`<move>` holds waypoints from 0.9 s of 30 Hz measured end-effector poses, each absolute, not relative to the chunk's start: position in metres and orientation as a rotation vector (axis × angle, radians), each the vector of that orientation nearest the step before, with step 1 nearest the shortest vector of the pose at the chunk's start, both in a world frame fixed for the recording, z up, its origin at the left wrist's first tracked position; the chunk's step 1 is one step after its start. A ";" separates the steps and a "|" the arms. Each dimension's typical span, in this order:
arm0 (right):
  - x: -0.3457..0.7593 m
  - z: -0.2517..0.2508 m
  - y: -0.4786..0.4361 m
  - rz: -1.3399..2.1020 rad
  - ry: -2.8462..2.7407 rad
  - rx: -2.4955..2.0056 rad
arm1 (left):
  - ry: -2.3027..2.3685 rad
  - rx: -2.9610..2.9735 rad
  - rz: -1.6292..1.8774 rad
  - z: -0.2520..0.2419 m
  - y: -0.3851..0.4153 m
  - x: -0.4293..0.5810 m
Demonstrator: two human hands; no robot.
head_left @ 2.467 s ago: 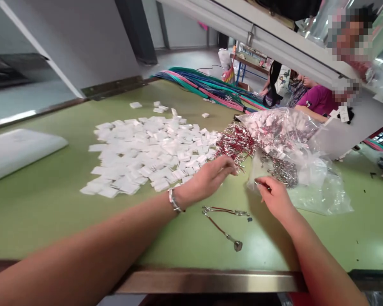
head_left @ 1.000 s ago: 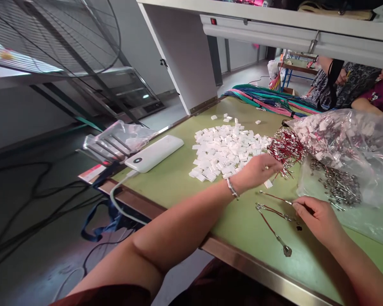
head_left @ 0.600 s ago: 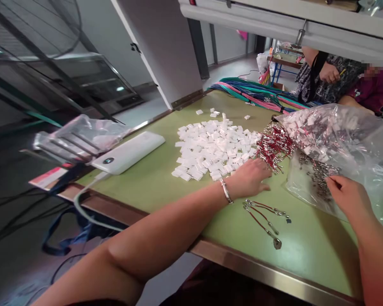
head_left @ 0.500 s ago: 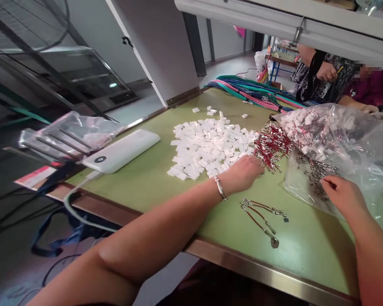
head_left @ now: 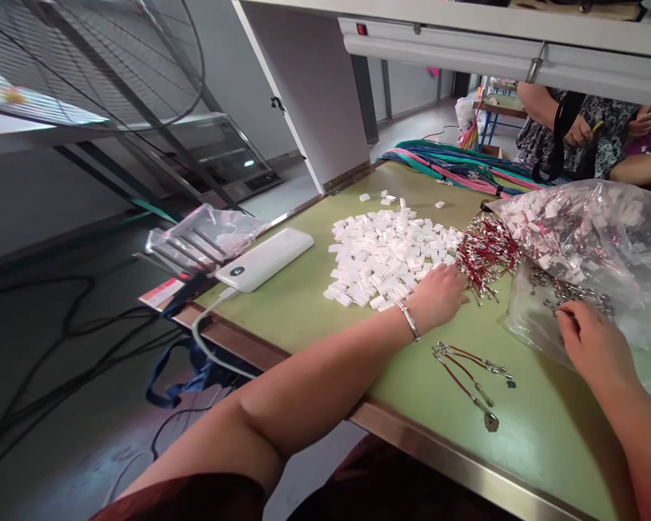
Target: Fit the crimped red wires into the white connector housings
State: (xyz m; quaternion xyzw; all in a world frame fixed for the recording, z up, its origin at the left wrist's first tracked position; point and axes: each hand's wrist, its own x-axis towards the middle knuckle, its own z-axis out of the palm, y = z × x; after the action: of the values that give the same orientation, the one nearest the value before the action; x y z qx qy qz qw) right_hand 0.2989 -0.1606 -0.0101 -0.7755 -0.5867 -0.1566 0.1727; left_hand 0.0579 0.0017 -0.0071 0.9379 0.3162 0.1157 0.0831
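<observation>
My left hand (head_left: 439,295), a bracelet at its wrist, rests with curled fingers between the heap of white plastic connector housings (head_left: 377,253) and the pile of short red wires with metal terminals (head_left: 488,250). What its fingertips hold, if anything, is hidden. My right hand (head_left: 597,340) is pinched at the small metal parts (head_left: 580,295) lying on clear plastic; its fingertips are too small in view to show a held piece. In front of both hands, several red wire leads (head_left: 461,369) lie fanned out, with a round metal piece (head_left: 491,421) at one end.
A clear bag full of white-ended red wires (head_left: 580,217) stands at the right. Bundled coloured cables (head_left: 445,163) lie along the back. A white power bank (head_left: 268,259) with a cable sits left, beside a plastic bag (head_left: 211,228). Another person's hand (head_left: 579,132) shows beyond the table.
The camera has turned left, so the scene sits further right. Both hands stay close to the same piles; my right fingertips are slightly further left against the metal parts.
</observation>
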 end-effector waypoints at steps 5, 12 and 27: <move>0.284 -0.003 -0.163 -0.232 -1.478 -2.138 | 0.764 2.886 0.257 -0.012 0.001 0.057; 0.281 -0.004 -0.163 -0.138 -1.583 -2.031 | 0.591 2.929 0.232 0.000 0.005 0.039; 0.265 -0.001 -0.160 -0.251 -1.827 -1.890 | 0.617 3.055 0.421 -0.017 0.009 0.074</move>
State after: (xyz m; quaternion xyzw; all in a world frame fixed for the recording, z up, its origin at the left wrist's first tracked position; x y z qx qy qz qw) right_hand 0.2647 -0.1603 -0.0005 -0.6934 -0.6702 -0.0920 0.2481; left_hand 0.0744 0.0095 -0.0170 0.9714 0.1961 0.1339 -0.0017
